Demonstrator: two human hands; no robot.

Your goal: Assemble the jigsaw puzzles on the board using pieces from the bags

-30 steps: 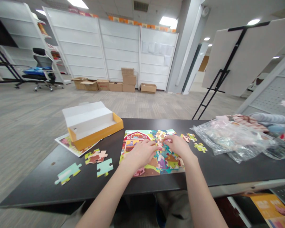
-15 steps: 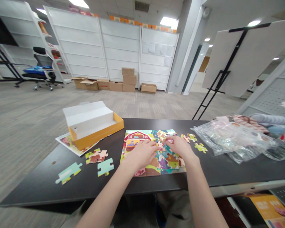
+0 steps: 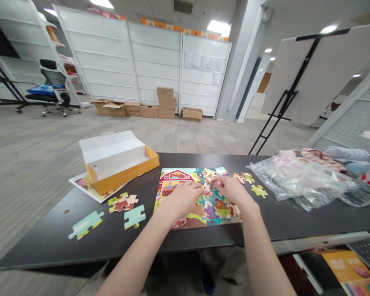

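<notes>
A colourful puzzle picture [image 3: 175, 176] with a red barn lies on the black table, several loose pieces resting over its right half. My left hand [image 3: 185, 197] lies flat on the middle of the picture, fingers stretched to the right. Right of it, my right hand [image 3: 228, 189] is over the picture with thumb and fingers drawn together; what they hold, if anything, is too small to make out. Loose puzzle pieces [image 3: 135, 216] lie to the left, and a green piece [image 3: 259, 190] with others lies right of my right hand.
An open yellow box [image 3: 126, 169] stands at the back left, on a printed sheet [image 3: 86, 187]. Clear plastic bags [image 3: 308, 179] with soft items cover the right of the table. Cartons, white shelving, a chair and an easel-like stand are beyond.
My right hand's fingers have shifted slightly left and curled over the picture. My left hand remains flat on it. The whole view has shifted a little.
</notes>
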